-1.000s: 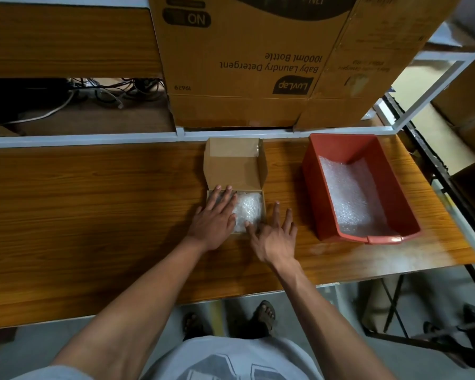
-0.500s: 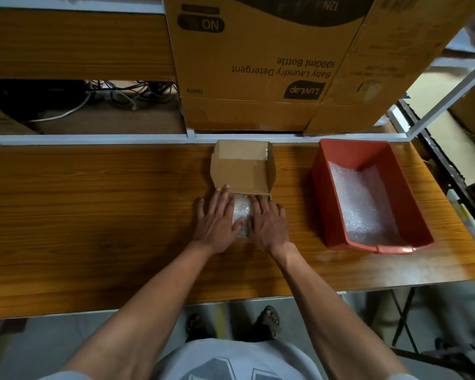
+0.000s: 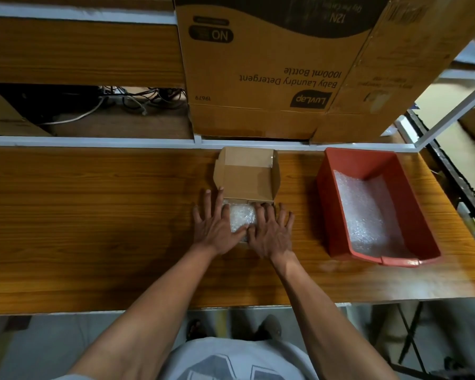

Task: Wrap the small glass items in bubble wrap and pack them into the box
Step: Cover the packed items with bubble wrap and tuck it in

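Note:
A small brown cardboard box [image 3: 247,178] sits on the wooden table, its lid raised and tilting toward me. A bubble-wrapped bundle [image 3: 240,216] fills the box's tray; the glass inside it is hidden. My left hand [image 3: 217,223] lies flat on the left side of the bundle with straight, spread fingers. My right hand [image 3: 272,230] lies flat on the right side, fingers straight, fingertips near the lid's lower edge. The two hands meet at the thumbs and cover most of the tray.
A red plastic bin [image 3: 327,204] holding sheets of bubble wrap [image 3: 368,215] stands to the right. A large detergent carton [image 3: 272,72] sits on the shelf behind the white rail. Cables [image 3: 137,101] lie at the back left. The table's front edge [image 3: 93,311] is near me.
My right hand moved from the table onto the bundle. Both hands now press flat on it, and the lid has tipped further toward me.

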The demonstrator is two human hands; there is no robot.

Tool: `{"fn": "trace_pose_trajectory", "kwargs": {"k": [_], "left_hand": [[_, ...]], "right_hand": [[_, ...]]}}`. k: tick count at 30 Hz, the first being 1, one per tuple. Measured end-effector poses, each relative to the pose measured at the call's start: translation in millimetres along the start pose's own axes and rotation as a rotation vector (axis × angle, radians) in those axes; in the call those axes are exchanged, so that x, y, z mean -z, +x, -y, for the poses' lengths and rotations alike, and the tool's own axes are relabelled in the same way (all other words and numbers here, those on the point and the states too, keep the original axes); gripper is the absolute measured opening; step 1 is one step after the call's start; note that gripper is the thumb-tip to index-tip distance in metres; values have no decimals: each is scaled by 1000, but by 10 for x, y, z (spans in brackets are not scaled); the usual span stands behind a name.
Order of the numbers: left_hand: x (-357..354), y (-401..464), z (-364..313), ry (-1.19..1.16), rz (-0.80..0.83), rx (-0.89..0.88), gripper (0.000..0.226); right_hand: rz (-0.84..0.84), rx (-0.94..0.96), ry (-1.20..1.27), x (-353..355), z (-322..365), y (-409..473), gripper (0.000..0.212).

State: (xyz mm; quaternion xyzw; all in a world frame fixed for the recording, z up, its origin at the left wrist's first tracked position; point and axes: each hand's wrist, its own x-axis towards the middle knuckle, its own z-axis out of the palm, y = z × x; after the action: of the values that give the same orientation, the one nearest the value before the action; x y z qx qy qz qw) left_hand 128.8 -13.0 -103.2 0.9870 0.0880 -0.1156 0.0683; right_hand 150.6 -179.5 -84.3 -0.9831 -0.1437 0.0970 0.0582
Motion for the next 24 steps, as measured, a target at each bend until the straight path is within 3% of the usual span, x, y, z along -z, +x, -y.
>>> {"fn": "trace_pose_trajectory", "kwargs": {"k": [9, 24], "left_hand": [[0, -199, 3, -26, -81, 37, 103], [115, -71, -24, -83, 121, 99, 119]], "right_hand": [[2, 1, 19, -75, -32, -26, 64], [63, -17, 34, -52, -51, -75, 71]]}}
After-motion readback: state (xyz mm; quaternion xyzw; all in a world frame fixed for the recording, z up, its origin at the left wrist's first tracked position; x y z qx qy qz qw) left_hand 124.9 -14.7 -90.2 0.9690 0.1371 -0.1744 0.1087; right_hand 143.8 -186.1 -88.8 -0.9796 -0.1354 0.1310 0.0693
